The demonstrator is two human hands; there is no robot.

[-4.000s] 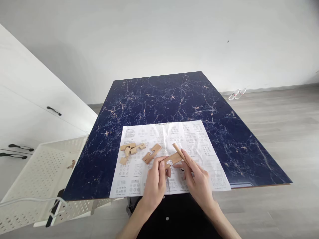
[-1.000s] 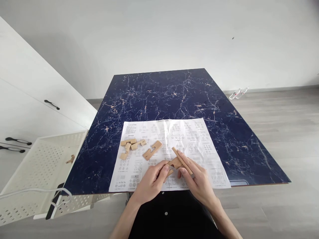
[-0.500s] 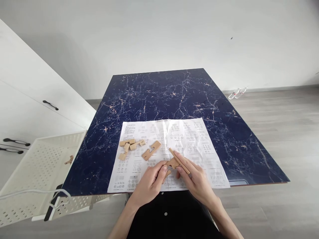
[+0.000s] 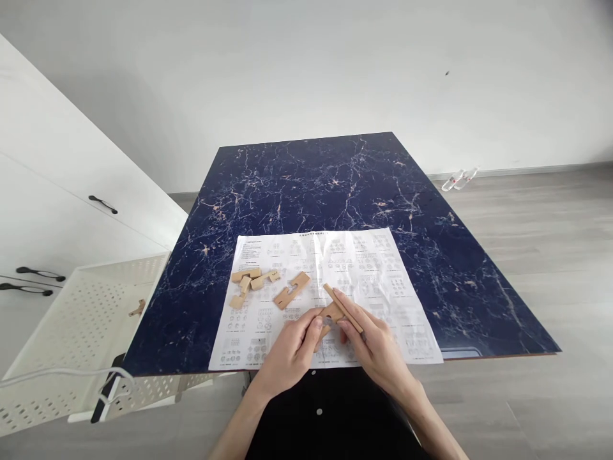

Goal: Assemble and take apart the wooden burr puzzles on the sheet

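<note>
Both my hands meet over the near edge of a printed instruction sheet [image 4: 373,268] on a dark blue marble table [image 4: 325,185]. My right hand [image 4: 378,345] grips a long flat wooden puzzle piece [image 4: 341,305] that slants up to the left. My left hand [image 4: 292,351] pinches a second notched wooden piece [image 4: 329,315] against it. A loose slotted piece [image 4: 292,289] lies on the sheet just beyond my left hand. Several more small wooden pieces [image 4: 249,281] cluster at the sheet's left side.
A white perforated basket [image 4: 81,319] stands left of the table, with one wooden piece [image 4: 136,308] inside. White cabinets with black handles [image 4: 103,204] line the left wall. Grey floor lies to the right, with a pair of clear slippers [image 4: 458,179] by the wall.
My hands with the two joined pieces have drawn slightly nearer the table edge and shifted a little. The loose pieces on the sheet have not moved.
</note>
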